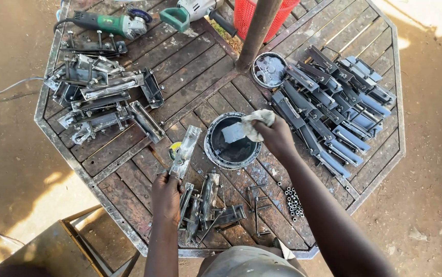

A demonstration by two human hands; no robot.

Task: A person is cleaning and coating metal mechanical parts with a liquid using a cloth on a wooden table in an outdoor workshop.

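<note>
My left hand [165, 197] grips the lower end of a long flat metal bracket [186, 151] that slants up toward an open paint tin [231, 141] holding dark grey paint. My right hand [277, 137] holds a paint-soaked rag [249, 125] over the tin's right rim. Just in front of my left hand lies a small heap of unpainted metal brackets [208, 208]. All of it rests on an octagonal wood-slat table [128, 164] with a steel frame.
Painted grey brackets [334, 107] lie in rows on the right. Unpainted bracket assemblies [103, 97] are piled at left. The tin's lid [269, 69] sits by a centre pole [257, 31]. Two angle grinders [123, 23] and a red basket [254, 15] are at the far edge. Small nuts [292, 201] lie near my right arm.
</note>
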